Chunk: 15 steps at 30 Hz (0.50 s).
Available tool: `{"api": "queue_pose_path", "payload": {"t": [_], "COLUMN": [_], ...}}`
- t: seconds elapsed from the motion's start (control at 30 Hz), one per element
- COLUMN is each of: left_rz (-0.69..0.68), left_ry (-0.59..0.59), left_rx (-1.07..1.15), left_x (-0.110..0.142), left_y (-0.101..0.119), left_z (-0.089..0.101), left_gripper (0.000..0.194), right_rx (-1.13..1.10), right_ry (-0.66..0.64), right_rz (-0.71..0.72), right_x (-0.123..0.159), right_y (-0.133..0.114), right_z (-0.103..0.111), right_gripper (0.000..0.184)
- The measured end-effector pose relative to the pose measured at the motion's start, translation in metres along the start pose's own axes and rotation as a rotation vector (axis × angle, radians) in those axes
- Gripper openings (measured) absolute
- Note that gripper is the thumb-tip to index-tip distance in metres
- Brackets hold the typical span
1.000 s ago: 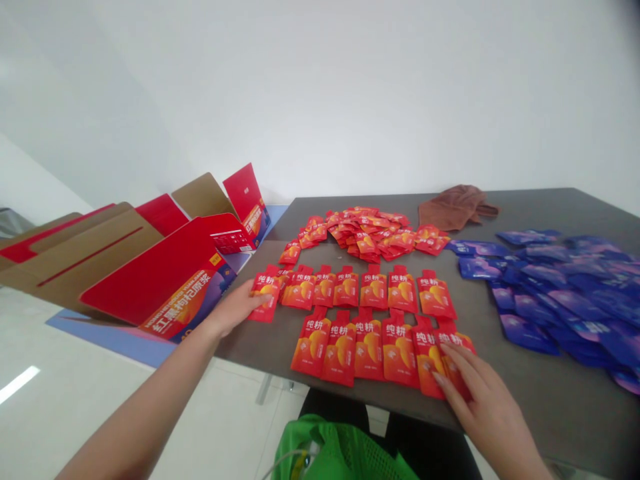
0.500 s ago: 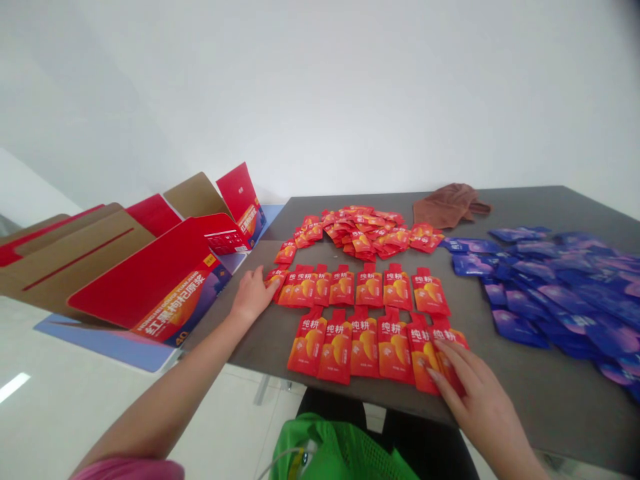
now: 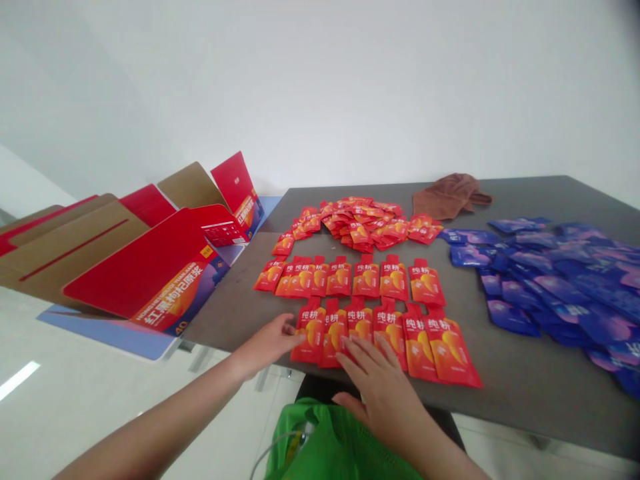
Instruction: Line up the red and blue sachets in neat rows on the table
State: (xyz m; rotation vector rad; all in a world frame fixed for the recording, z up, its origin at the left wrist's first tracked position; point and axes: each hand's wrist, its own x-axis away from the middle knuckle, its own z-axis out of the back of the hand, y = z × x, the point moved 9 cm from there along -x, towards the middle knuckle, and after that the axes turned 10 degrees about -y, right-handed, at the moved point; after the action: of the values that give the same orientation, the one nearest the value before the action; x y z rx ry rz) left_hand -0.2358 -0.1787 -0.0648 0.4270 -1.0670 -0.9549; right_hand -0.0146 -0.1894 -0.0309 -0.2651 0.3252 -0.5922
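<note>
Red-orange spouted pouches lie on the dark table in two rows. At the left end of the front row, my left hand (image 3: 269, 344) has its thumb and fingertips at the edge of the first red pouch (image 3: 311, 332); its fingers are loosely bent, with a gap between thumb and index finger. My right hand (image 3: 384, 385) lies palm down with fingers spread, its fingertips on the lower part of the middle pouches (image 3: 361, 321). Neither hand lifts anything. Behind the front row sits the second row of red pouches (image 3: 366, 279), its left end slanted.
A heap of red pouches (image 3: 357, 223) rests farther back. Overlapping blue-purple pouches (image 3: 560, 287) cover the right side of the table (image 3: 530, 393). A brown cloth (image 3: 450, 195) lies at the back. Open red cardboard boxes (image 3: 150, 260) stand on the left.
My left hand has left the back row's left end and come down to the front row. My right hand has moved left from the front row's right end to its middle.
</note>
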Motion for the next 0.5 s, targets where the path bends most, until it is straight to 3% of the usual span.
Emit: {"api": "queue_pose_path", "payload": {"t": [0.2, 0.33, 0.5], "left_rz": [-0.147, -0.156, -0.172], "left_ry": [-0.224, -0.095, -0.05], "left_rx": [0.216, 0.167, 0.209], "left_x": [0.008, 0.016, 0.028], "left_y": [0.024, 0.029, 0.033], "left_z": [-0.045, -0.047, -0.051], "left_gripper": [0.041, 0.035, 0.048], "right_rx": [-0.042, -0.02, -0.023], "right_ry": [-0.082, -0.074, -0.016], "right_rz": [0.007, 0.04, 0.063], "right_x": [-0.006, -0.001, 0.004], "right_y": [-0.011, -0.014, -0.016], "right_z": [-0.036, -0.041, -0.032], "right_gripper": [0.059, 0.068, 0.072]}}
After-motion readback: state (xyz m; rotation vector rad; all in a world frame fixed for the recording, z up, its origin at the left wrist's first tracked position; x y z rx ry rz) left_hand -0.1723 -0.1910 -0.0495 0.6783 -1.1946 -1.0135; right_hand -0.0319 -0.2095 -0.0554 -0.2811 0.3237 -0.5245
